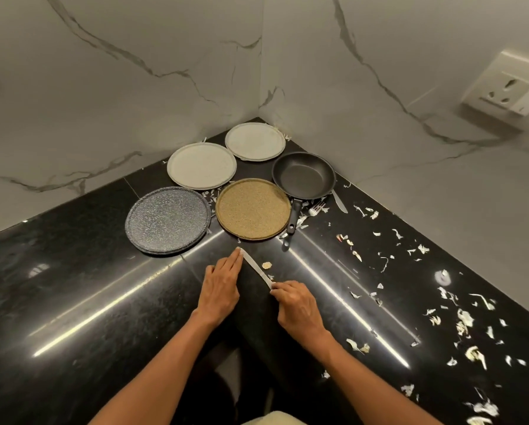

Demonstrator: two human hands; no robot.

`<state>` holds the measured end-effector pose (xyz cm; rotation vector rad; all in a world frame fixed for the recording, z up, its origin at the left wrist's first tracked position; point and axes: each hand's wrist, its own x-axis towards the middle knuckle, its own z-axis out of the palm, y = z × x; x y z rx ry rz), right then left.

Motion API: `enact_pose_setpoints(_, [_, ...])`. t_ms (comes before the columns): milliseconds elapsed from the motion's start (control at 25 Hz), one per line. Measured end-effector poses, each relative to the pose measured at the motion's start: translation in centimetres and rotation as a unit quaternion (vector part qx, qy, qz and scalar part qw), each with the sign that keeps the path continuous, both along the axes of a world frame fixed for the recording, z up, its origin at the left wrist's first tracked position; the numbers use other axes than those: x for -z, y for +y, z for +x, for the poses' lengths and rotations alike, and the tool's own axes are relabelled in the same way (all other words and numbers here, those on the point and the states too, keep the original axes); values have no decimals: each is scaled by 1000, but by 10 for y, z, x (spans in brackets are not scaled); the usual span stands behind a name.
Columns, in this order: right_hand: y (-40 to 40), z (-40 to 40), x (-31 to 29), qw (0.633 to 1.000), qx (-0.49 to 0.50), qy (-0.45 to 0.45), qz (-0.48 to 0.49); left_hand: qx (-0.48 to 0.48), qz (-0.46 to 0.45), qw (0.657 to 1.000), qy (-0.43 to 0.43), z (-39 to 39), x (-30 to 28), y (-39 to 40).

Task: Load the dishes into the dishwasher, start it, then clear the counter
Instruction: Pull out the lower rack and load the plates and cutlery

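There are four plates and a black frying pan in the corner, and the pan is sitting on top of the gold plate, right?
Not quite. The head view shows the black frying pan sitting on the counter beside the gold plate, not on it. The four plates and corner are right.

Warm, dim lighting; streaked glare on the glossy counter [73, 286] at 8 and 4 o'clock; wide-angle bending at edges.
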<state>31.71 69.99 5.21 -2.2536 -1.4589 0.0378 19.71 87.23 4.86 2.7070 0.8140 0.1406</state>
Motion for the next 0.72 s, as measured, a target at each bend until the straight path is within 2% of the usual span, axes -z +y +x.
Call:
enact_pose_setpoints(120, [4, 1, -5, 995, 66, 66, -26, 73, 19, 997, 19, 11, -2, 2])
enact_pose_setpoints(240, [12, -1, -18, 982, 124, 121, -71, 69, 21, 997, 7, 18, -5, 0])
enact_pose_setpoints(480, [5, -4, -8, 979, 148, 101, -100, 55, 26, 998, -19, 9, -7, 1])
enact_pose_setpoints(720, [3, -9, -8, 983, 137, 60, -104, 44, -39, 998, -19, -11, -13, 5])
